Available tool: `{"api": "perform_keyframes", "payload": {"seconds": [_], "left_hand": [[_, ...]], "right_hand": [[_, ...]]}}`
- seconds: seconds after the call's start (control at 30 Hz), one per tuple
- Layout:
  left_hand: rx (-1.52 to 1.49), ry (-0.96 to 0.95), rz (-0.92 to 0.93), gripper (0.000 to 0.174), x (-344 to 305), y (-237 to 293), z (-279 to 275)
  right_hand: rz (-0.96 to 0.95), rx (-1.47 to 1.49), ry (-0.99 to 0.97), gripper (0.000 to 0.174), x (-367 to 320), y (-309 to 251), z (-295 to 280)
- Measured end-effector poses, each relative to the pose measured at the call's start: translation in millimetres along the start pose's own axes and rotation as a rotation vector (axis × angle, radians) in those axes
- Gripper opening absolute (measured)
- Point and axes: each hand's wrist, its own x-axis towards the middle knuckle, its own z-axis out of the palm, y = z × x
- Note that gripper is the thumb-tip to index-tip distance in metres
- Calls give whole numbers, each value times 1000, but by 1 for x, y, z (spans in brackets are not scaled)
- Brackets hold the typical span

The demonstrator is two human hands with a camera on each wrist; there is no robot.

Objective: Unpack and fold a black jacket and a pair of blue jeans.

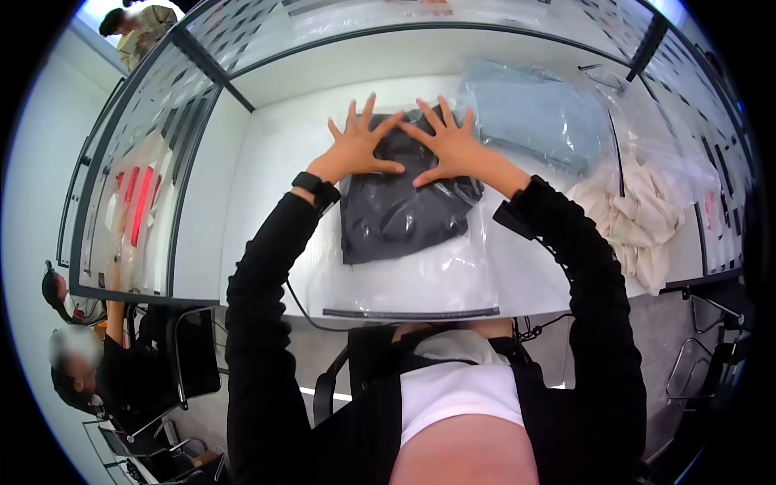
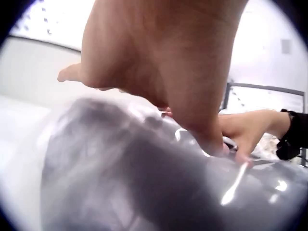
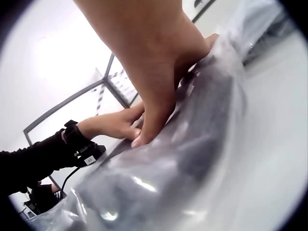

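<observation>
A folded dark grey garment [image 1: 400, 210] lies inside a clear plastic bag [image 1: 420, 279] on the white table [image 1: 267, 162]. My left hand [image 1: 360, 145] presses flat on the garment's far left part, fingers spread and straight. My right hand [image 1: 449, 145] presses beside it on the far right part, fingers likewise spread. The two hands almost touch at the fingertips. In the left wrist view the left hand [image 2: 163, 62] bears down on the shiny bagged garment [image 2: 144, 183], with the right hand [image 2: 245, 132] behind. The right wrist view has the right hand [image 3: 154, 62] on the bag [image 3: 192, 159] and the left hand [image 3: 113, 122] beyond.
A bagged pale blue garment [image 1: 533, 113] lies at the back right. Loose cream cloth [image 1: 634, 214] is heaped at the table's right edge. Framed partition walls [image 1: 153, 162] enclose the table. Chairs [image 1: 174, 356] and other people [image 1: 73, 364] are at the left.
</observation>
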Motion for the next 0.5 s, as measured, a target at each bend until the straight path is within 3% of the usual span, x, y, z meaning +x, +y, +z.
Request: {"api": "perform_keyframes", "payload": {"seconds": [0.07, 0.13, 0.27, 0.4, 0.43, 0.5], "left_hand": [[-90, -257, -45, 95, 14, -6, 33], [-143, -293, -41, 96, 21, -14, 41], [-163, -305, -47, 96, 20, -13, 45], [64, -189, -80, 84, 8, 4, 27], [232, -4, -17, 78, -5, 9, 27], [187, 101, 184, 73, -34, 24, 11]], "right_hand": [[4, 6, -119, 98, 6, 5, 17], [10, -3, -222, 100, 12, 9, 25], [21, 14, -220, 100, 14, 10, 30], [18, -9, -100, 89, 6, 6, 25], [-11, -10, -36, 88, -2, 1, 20], [-68, -10, 104, 87, -30, -16, 7]]}}
